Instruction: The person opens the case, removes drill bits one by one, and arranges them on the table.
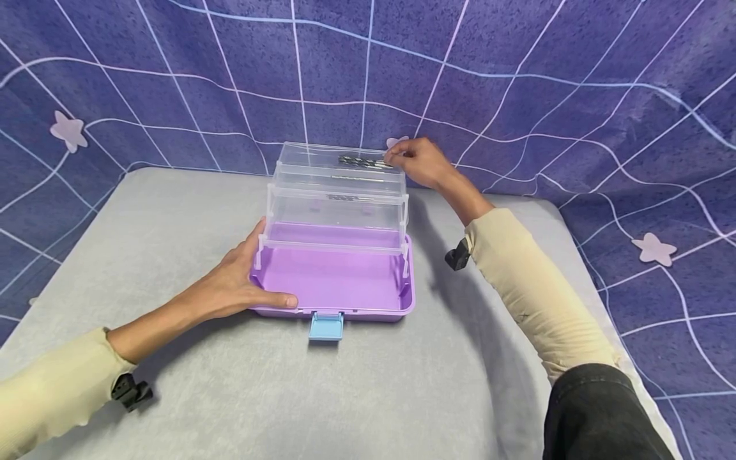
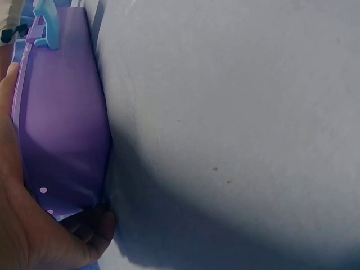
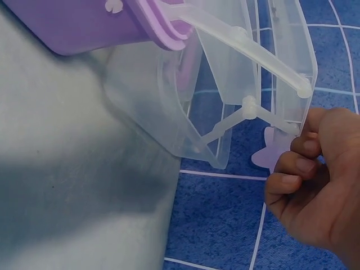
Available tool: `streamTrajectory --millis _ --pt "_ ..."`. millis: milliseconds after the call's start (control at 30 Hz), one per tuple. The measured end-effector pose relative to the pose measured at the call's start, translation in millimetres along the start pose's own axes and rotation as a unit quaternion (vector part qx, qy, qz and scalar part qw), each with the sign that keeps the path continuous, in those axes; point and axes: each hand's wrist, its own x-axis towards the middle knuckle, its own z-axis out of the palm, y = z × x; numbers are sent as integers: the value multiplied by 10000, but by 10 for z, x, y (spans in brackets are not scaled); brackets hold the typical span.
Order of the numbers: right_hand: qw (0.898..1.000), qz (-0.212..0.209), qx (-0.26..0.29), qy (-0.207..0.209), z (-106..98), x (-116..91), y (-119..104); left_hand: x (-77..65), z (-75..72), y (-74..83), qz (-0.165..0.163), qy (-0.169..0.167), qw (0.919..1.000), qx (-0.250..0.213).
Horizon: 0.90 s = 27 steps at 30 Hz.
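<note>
A purple toolbox (image 1: pixel 336 281) stands open, its clear stacked trays raised at the back and a light blue latch (image 1: pixel 326 328) hanging at the front. My left hand (image 1: pixel 236 281) grips its left front corner, thumb over the front rim. In the left wrist view the fingers curl under the purple side (image 2: pixel 62 124). Dark twist drill bits (image 1: pixel 358 162) lie in the top tray (image 1: pixel 307 155), with thinner bits (image 1: pixel 347 198) lower down. At that tray's right end, my right hand (image 1: pixel 424 161) pinches the edge, its other fingers curled in the right wrist view.
The box stands on a grey cloth-covered table (image 1: pixel 356 396). Behind it rises a blue-purple backdrop (image 1: pixel 345 76) with pale lines and stars, close to the raised trays. White hinge arms (image 3: pixel 247 50) join the trays at the side.
</note>
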Motion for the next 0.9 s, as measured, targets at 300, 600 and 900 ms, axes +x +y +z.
streamTrajectory --millis 300,600,900 --pt "9981 -204 -557 -141 -4 18 -28 3 8 -7 -59 -76 9999 63" --pt "9935 -255 -1085 -248 -25 19 -80 1 -2 -16 17 -5 10000 -30" --pt "9965 -290 -755 -233 -53 13 -48 9 -2 -12 79 10 9999 -98"
